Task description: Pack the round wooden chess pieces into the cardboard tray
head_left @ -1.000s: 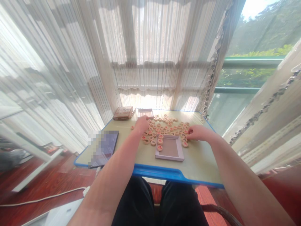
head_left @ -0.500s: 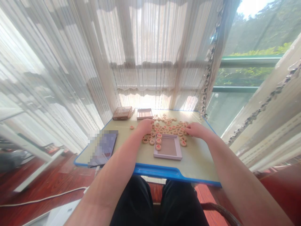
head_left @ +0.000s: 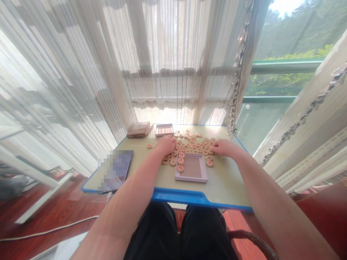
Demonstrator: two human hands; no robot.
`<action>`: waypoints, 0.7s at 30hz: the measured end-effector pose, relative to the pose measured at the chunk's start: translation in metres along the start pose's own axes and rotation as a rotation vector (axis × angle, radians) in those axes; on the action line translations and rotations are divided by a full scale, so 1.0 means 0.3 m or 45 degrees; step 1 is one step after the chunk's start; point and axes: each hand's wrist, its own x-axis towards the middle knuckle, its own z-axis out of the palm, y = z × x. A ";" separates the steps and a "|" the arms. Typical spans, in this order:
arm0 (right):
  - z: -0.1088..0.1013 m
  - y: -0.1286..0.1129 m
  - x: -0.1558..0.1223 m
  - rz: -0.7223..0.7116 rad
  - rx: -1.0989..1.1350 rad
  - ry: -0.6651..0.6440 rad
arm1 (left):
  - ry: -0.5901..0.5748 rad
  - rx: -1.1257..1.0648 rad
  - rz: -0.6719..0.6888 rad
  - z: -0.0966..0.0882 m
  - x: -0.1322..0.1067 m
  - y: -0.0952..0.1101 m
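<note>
Round wooden Chinese chess pieces with red and black characters lie spread across the table's middle. At the left edge of the spread is my left hand, its fingers curled in; whatever they may hold is hidden. On the opposite side, my right hand is closed too, fingertips down beside the outermost pieces, and I cannot make out what is in them. Between my forearms sits a shallow pale box tray. Three red-character pieces stand in a column along its left side.
A second shallow box part and a brown printed box are at the back left. A tablet, partly pixelated, lies on the left with a cable. The cream table has a blue rim. Curtains and a window stand behind.
The view has shifted slightly, so everything sits a little further left. My left hand's fingers reach slightly further over the pieces. The right hand stays by the right-hand pieces.
</note>
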 end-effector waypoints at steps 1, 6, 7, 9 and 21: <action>0.003 0.001 0.003 -0.004 -0.006 0.027 | -0.002 0.001 0.011 0.000 0.000 0.000; 0.022 0.009 0.024 0.025 0.019 0.181 | -0.011 0.004 0.048 -0.001 -0.001 0.002; 0.028 0.010 0.030 0.025 0.024 0.208 | -0.015 0.006 0.047 -0.002 -0.002 0.002; 0.041 0.009 0.042 0.015 0.038 0.253 | -0.020 0.004 0.039 -0.002 -0.003 0.003; 0.081 -0.016 0.059 -0.005 0.100 0.329 | -0.045 0.007 0.007 0.001 -0.001 -0.001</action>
